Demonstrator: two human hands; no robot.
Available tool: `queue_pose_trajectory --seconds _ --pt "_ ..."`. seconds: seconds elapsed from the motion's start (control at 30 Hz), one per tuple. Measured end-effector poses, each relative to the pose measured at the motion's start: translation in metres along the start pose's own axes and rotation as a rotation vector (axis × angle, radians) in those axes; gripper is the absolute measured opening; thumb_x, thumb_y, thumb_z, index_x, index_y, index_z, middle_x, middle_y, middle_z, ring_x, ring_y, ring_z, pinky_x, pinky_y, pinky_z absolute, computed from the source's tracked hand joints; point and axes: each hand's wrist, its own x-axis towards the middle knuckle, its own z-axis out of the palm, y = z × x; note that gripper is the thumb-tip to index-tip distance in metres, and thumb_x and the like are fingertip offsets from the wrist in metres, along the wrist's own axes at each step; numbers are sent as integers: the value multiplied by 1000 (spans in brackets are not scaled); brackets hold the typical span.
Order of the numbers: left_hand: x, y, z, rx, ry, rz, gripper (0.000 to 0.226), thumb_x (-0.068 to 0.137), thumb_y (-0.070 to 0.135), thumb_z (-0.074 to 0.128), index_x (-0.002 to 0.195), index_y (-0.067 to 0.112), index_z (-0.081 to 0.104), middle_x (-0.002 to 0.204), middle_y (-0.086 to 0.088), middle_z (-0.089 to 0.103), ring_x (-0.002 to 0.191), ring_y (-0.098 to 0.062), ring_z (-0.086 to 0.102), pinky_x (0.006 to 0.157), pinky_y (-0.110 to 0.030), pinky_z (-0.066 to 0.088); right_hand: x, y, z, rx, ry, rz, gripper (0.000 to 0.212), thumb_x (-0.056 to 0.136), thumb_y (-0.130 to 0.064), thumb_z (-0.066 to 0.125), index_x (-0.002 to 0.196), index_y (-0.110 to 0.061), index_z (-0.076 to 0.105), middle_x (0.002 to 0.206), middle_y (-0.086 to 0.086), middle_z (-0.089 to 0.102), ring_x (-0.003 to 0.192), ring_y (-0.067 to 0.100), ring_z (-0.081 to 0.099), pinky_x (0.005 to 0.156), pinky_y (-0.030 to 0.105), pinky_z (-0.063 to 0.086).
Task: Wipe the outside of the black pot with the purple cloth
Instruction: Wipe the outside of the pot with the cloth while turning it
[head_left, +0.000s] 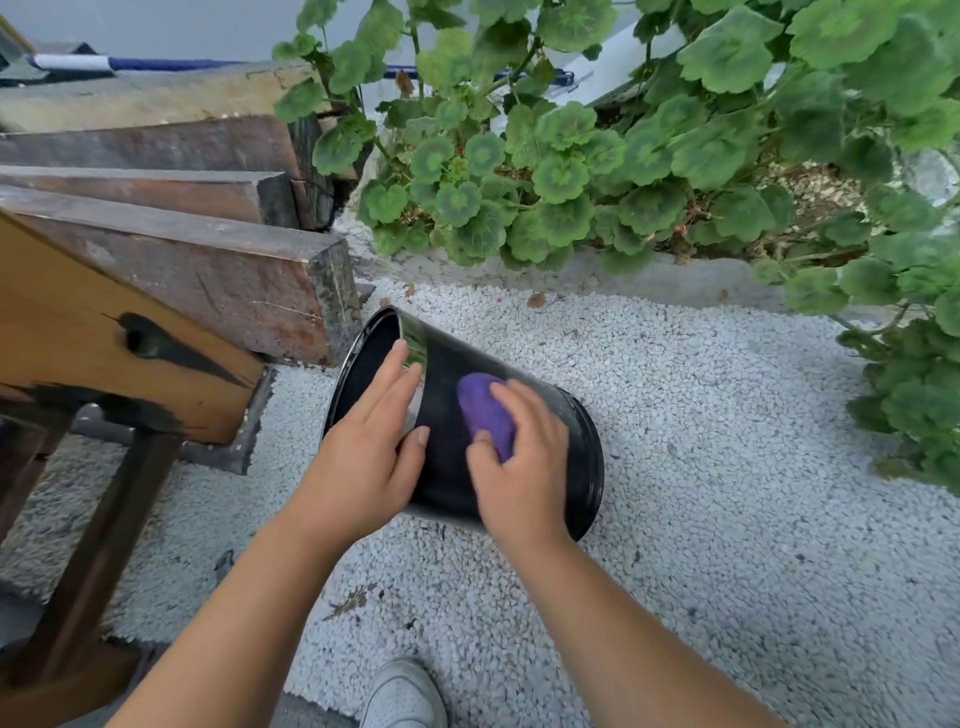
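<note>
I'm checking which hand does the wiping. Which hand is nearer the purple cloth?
Right. The right hand presses the purple cloth against the black pot; the left hand rests on the pot's side, apart from the cloth.

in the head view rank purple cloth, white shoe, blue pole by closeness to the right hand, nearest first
From the right hand:
1. purple cloth, under its fingers on the black pot
2. white shoe, bottom edge, on the gravel
3. blue pole, top left, behind the wooden beams

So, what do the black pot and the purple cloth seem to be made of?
The black tapered pot looks like smooth plastic, possibly coated metal: its glossy side mirrors the foliage. The purple cloth, pressed under the right hand, looks soft, fuzzy fabric, perhaps microfibre; motion blur leaves it uncertain.
</note>
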Motion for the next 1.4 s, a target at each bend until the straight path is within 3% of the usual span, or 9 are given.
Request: queue_pose_trajectory --seconds 0.13,0.37,0.53,0.73,0.87,0.97,1.2,1.3,1.4 --pt "-8 -4 -2 8 -10 18 60 96 29 42 148 -1 34 162 -10 17 149 -3 13 111 -8 17 3 43 -19 -49 187 384 38 78 -17 60 116 -23 62 114 -8 62 105 23 51 93 44 46" --pt "-19 2 -1 -73 -40 51 68 96 37 47 149 0 31 163 -13 15 150 -7 15 91 -30 54 -12 34 -10 0 232 399 45 76 -8 61 121 -13 61 118 -3 60 108 21 48 103 49 38" --pt "-19 10 1 -173 -40 133 79 99 54 32 152 -3 14 160 -20 21 146 -27 30 113 -35 35 -22 -37 20 104 127 13 48 77 -27 60 124 -24 58 131 -6 57 119 12 44 103 29 32" --pt "-20 12 -2 -143 3 -11 72 97 45 42 152 1 25 133 -31 55 108 -23 58 90 -13 41 -24 -14 14 -28 23 -134 46 86 -35 58 129 -21 56 138 0 53 119 19 42 104 23 29" --pt "-13 15 -7 -24 78 -100 57 92 36 47 144 13 44 147 2 44 133 -16 49 100 -29 44 -22 39 -9 -94 207 343 37 84 -30 60 120 -27 57 122 -6 58 109 20 46 100 47 39" --pt "6 30 -3 145 86 -196 48 93 27 51 140 17 48 142 -12 54 120 -29 60 83 -38 51 -19 58 -20 17 328 541 32 84 -20 62 115 -24 59 113 -5 57 105 24 50 96 55 44" --pt "49 38 11 245 -74 -517 38 95 24 43 129 7 42 136 -19 52 114 -36 57 64 -33 34 -19 62 -15 148 318 688 37 83 -28 64 120 -25 59 141 9 45 123 31 51 100 49 45" --pt "58 27 8 96 -87 -521 19 98 28 49 101 10 45 93 -14 63 68 -19 54 50 -32 31 -10 62 -19 272 366 772 17 77 -26 63 94 -31 60 104 -2 66 97 24 64 86 39 49" --pt "47 10 -3 -8 -84 -394 15 96 28 51 105 17 50 91 -1 64 79 -20 58 65 -36 44 -9 57 -19 372 399 806 16 71 -23 60 84 -32 58 90 -11 65 85 13 64 75 26 46"
